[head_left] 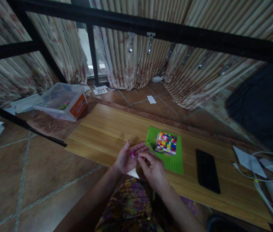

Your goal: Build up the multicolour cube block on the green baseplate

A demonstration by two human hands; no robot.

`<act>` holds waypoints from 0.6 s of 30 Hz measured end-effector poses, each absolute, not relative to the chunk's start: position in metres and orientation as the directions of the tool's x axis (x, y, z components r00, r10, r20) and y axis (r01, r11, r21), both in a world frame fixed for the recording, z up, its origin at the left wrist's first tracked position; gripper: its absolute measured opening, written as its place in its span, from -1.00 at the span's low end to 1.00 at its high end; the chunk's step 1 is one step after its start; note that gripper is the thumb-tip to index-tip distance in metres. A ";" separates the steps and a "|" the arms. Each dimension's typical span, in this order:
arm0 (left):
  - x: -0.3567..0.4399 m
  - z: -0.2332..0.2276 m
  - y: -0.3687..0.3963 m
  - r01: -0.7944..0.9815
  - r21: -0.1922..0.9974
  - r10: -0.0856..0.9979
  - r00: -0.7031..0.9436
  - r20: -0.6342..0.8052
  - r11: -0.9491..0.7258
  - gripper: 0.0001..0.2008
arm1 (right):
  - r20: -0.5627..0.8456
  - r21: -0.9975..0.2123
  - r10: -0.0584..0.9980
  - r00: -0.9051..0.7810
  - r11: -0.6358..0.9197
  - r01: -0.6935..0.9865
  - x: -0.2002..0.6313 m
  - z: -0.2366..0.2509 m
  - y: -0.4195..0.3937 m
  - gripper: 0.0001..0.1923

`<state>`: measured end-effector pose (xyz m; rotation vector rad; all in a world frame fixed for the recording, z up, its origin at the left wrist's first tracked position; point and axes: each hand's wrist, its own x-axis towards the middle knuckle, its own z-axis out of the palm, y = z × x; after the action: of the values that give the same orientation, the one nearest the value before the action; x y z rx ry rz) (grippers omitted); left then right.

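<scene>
My left hand (126, 158) is cupped palm-up at the near edge of the wooden board (107, 132), with a small pink brick (133, 154) lying in its fingers. My right hand (152, 167) meets it from the right, fingertips pinched at that pink piece. Just beyond both hands lies a green baseplate (175, 162) carrying a block of many coloured bricks (166, 143). A white scrap (133, 173) shows under my hands.
A black phone (207, 171) lies right of the baseplate. White papers and cables (259, 167) crowd the board's right end. A clear plastic tub (62, 101) stands on the floor at left. Black frame bars and curtains run behind.
</scene>
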<state>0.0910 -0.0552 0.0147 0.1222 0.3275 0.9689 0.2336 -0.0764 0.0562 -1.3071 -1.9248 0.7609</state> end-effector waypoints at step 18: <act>0.091 0.017 -0.055 -0.793 0.265 0.835 0.504 -0.220 0.548 -0.47 | 0.117 -0.851 0.982 -0.149 0.177 0.495 0.229 0.059 -0.075 -0.85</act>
<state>0.0908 -0.0547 0.0165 0.1355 0.3401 0.9869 0.2289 -0.0748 0.0588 -1.4047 -1.7483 0.8744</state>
